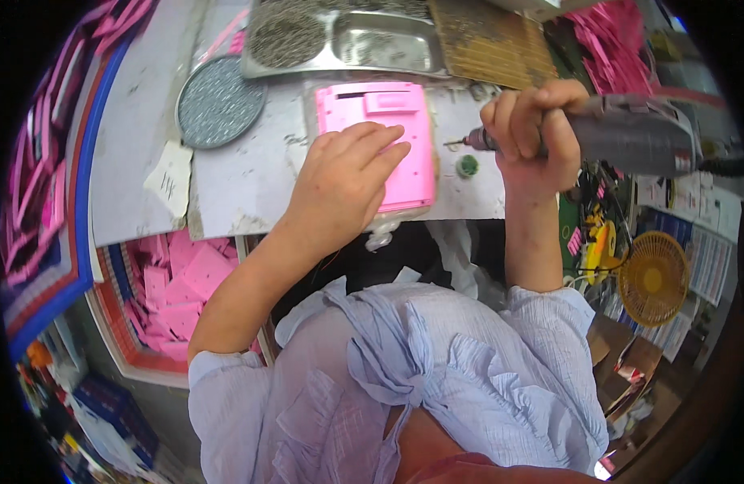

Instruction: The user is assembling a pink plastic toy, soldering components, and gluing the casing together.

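A pink plastic casing (412, 153) lies on the worktable, with a slot and a raised block near its far end and small holes along its face. My left hand (343, 173) rests over its left side, fingers stretched across the surface; the thumb is partly hidden. My right hand (533, 133) is wrapped round a grey electric screwdriver (634, 137), held sideways with its thin bit pointing left. The bit's tip is to the right of the casing, apart from it. Below the tip sits a small round green-topped piece (467, 166).
A metal compartment tray (384, 68) of small screws stands at the back, beside a brown ridged board (493, 48). A round dish (221, 103) of grey bits is at the left. Pink parts fill a crate (150, 363) below left. An orange fan (652, 278) is at the right.
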### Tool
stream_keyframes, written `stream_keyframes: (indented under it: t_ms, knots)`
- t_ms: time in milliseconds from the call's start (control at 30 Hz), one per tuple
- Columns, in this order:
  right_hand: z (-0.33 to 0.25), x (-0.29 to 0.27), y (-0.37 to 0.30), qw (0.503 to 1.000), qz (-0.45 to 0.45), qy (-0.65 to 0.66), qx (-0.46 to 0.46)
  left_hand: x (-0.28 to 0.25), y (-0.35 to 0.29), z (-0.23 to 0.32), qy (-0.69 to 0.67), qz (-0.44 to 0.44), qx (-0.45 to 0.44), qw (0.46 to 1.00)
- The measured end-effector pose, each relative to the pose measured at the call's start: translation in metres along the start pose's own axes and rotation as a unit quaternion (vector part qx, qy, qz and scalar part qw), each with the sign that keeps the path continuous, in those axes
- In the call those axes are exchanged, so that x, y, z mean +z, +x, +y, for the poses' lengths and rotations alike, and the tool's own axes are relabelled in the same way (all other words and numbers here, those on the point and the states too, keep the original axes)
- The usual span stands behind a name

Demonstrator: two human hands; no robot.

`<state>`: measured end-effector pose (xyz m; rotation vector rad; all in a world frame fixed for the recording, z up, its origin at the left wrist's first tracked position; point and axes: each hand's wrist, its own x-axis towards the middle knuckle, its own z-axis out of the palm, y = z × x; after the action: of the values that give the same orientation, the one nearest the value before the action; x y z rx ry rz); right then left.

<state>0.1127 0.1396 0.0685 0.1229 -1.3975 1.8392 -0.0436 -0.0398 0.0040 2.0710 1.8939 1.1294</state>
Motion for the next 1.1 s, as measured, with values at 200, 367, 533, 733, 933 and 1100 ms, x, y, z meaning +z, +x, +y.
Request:
stream_keyframes:
  t_ms: [200,367,533,733,933,1100]
  knots:
    - [0.032,-0.023,-0.012,0.987,0.074,-0.140,0.021,0.026,0.006,0.003,0.084,-0.042,-0.006,0.996]
    - [0.042,-0.028,-0.002,0.998,0.043,-0.044,-0.011,0.024,0.005,0.007,0.100,-0.046,-0.023,0.994]
    - [0.035,-0.024,-0.011,0.989,0.036,-0.119,0.076,0.026,0.003,0.005,0.112,-0.037,-0.022,0.993]
    - [0.024,-0.006,-0.051,0.973,0.015,-0.227,0.045,0.031,0.013,-0.006,0.045,-0.031,-0.005,0.999]
    - [-0.002,0.015,-0.016,0.995,0.014,-0.098,0.011,0.009,0.049,-0.047,0.196,-0.008,-0.049,0.979]
    - [-0.040,-0.013,0.010,0.998,-0.059,-0.003,-0.021,-0.058,-0.032,-0.048,0.006,0.242,-0.146,0.959]
